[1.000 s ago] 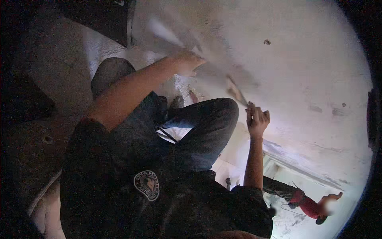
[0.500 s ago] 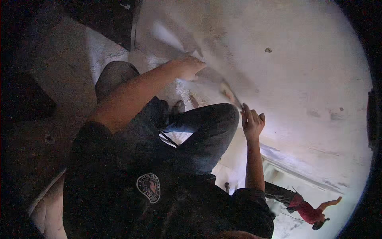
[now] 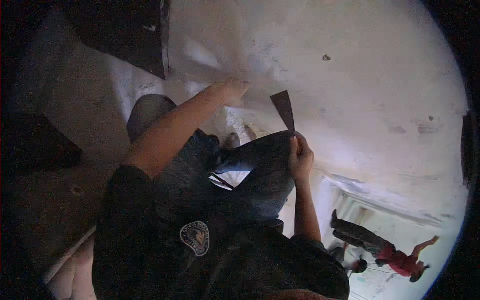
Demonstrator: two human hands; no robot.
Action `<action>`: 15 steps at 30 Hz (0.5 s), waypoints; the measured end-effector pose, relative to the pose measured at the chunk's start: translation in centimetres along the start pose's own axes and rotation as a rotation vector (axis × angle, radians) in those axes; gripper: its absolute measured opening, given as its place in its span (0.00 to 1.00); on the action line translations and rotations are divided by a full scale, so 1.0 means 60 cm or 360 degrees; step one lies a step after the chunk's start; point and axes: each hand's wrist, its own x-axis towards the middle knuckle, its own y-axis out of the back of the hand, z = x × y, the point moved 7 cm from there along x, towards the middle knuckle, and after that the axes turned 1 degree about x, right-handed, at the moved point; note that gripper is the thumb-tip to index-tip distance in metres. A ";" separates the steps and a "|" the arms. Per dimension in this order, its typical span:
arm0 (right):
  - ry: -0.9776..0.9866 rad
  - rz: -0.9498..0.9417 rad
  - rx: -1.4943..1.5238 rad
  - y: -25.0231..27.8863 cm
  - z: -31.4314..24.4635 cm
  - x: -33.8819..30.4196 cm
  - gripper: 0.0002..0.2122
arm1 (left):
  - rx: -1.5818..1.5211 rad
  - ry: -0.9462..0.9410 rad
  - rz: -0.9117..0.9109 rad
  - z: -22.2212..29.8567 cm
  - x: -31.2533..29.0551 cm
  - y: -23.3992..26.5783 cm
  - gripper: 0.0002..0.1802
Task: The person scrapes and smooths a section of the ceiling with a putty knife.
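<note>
My right hand (image 3: 301,157) is closed around the handle end of a putty knife (image 3: 284,110). The knife's dark blade flares to a wide edge and points up, in front of the pale, stained wall (image 3: 370,95). My bent right knee is just beside this hand. My left hand (image 3: 235,91) reaches out at the end of a stretched arm, close to the wall. Its fingers are smeared and dim, so whether they hold anything or touch the wall is unclear.
A small hole (image 3: 326,57) marks the wall. A dark panel (image 3: 125,35) stands at the upper left. At the lower right a person in a red top (image 3: 397,259) has an arm raised, with another person's dark head (image 3: 359,265) nearby.
My right hand has moved left and slightly up, and the putty knife's blade has turned more upright. My left hand has shifted slightly left. The view has shifted too.
</note>
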 end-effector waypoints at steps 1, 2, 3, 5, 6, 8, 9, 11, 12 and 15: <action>-0.0020 0.0060 0.0019 -0.004 -0.005 -0.012 0.11 | 0.0034 0.0010 -0.0059 0.000 -0.003 -0.002 0.38; -0.0105 0.0077 0.0069 -0.013 -0.003 -0.026 0.11 | 0.0055 -0.0025 0.0189 0.003 -0.009 0.016 0.36; -0.0284 0.0044 0.0124 -0.024 0.005 -0.038 0.12 | 0.0089 -0.0012 0.0303 0.000 -0.015 0.026 0.34; -0.0062 0.0226 0.0243 -0.022 -0.015 -0.048 0.12 | -0.0010 -0.0027 0.0470 -0.008 -0.023 0.047 0.32; 0.0106 0.0342 0.0306 -0.015 -0.027 -0.053 0.12 | -0.0164 -0.0020 0.0599 -0.018 -0.028 0.063 0.31; -0.0013 0.0340 0.0369 -0.018 -0.019 -0.054 0.12 | -0.0343 0.0058 0.0581 -0.046 -0.030 0.077 0.27; -0.0213 0.0291 0.0377 -0.023 -0.005 -0.055 0.12 | -0.0590 0.0077 0.0655 -0.065 -0.034 0.090 0.23; 0.0031 0.0451 0.0505 -0.005 -0.022 -0.055 0.11 | -0.0565 0.0156 0.0765 -0.098 -0.044 0.116 0.22; 0.0131 0.0473 0.0382 0.000 -0.033 -0.054 0.10 | -0.0575 0.0212 0.0920 -0.118 -0.055 0.135 0.21; 0.0045 0.0437 0.0346 0.003 -0.039 -0.056 0.10 | -0.0825 0.0488 0.1243 -0.184 -0.095 0.168 0.18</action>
